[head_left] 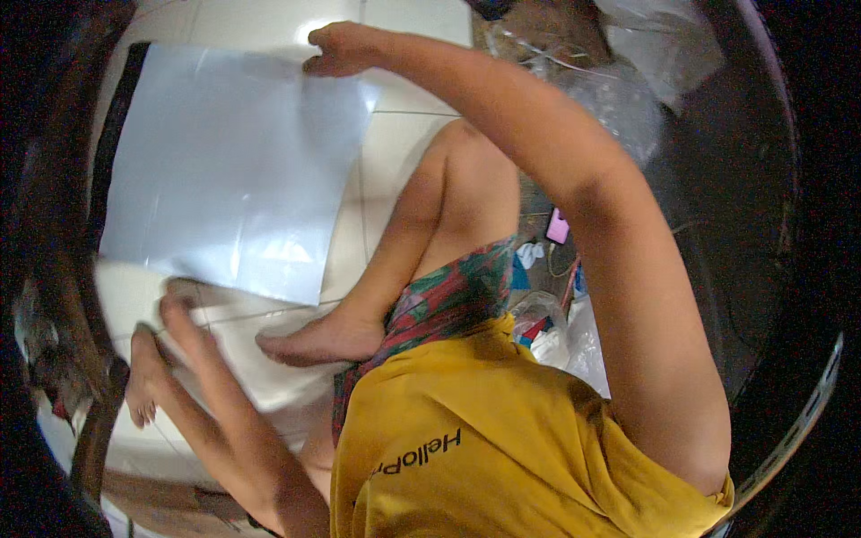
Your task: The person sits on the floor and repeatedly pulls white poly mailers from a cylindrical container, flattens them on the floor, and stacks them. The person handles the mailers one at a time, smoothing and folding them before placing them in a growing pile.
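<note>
A shiny pale blue-grey plastic sheet (pixel 229 166) lies spread on the white tiled floor, with a slight crease near its upper right part. My right arm reaches across to its far edge. There my right hand (pixel 343 50) is at the edge, thumb and curled forefinger apart, and no held thing shows between them. Close to the sheet's near left corner is my left hand (pixel 186 309). Its fingers are dark and smeared, so their grip does not show. A black strip (pixel 121 134) runs along the sheet's left side.
My bare right foot (pixel 318 342) rests by the sheet's near right corner, and my left foot (pixel 143 394) lies at the left. Clear plastic bags (pixel 610 108) are heaped at the far right. A pink phone (pixel 557 226) lies beyond my right knee.
</note>
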Tool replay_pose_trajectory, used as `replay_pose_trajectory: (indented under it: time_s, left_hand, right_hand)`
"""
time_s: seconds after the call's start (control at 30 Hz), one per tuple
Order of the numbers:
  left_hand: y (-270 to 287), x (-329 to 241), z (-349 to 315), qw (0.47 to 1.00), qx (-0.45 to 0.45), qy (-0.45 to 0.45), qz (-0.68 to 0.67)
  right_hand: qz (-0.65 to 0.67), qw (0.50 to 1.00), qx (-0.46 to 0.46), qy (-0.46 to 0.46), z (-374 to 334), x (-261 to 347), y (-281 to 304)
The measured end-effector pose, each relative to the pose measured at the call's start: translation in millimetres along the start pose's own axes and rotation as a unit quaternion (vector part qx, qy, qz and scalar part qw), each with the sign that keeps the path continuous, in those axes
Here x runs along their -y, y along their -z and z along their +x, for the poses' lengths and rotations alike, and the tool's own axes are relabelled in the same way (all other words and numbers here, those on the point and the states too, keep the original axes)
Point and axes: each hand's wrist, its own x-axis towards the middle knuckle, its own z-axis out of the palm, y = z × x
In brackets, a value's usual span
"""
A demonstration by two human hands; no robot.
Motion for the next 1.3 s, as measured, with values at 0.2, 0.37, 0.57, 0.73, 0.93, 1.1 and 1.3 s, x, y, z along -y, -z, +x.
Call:
replay_pose_trajectory:
  time_s: [0.2,0.37,0.57,0.73,0.93,1.1,1.3]
  left_hand:
    - [-99,-141,-144,0.97,0.031,0.187,-0.152]
    - [-92,-139,-141,0.953,-0.004,0.236,-0.192]
    - [-99,-136,-137,0.952,-0.017,0.248,-0.179]
    - [-97,-137,-135,0.947,-0.014,0.251,-0.203]
    - [-91,-130,-147,0.994,-0.087,-0.039,0.055]
    - [-110,-163,-170,0.897,0.12,-0.341,0.252]
    - [-139,-140,-171,0.75,0.273,-0.433,0.42]
  right_hand:
    - [-0.201,0.961,0.085,0.169,44,-6,-41]
    - [-0.088,0.996,0.004,0.03,26,27,-39]
    - [0.019,0.996,-0.006,-0.089,24,28,-34]
    - [-0.002,0.996,-0.03,-0.087,22,29,-34]
    - [-0.089,0.961,-0.209,0.16,-22,64,-37]
    - [-0.138,0.961,0.024,0.24,-56,92,-54]
    - [-0.132,0.958,0.012,0.254,-60,84,-62]
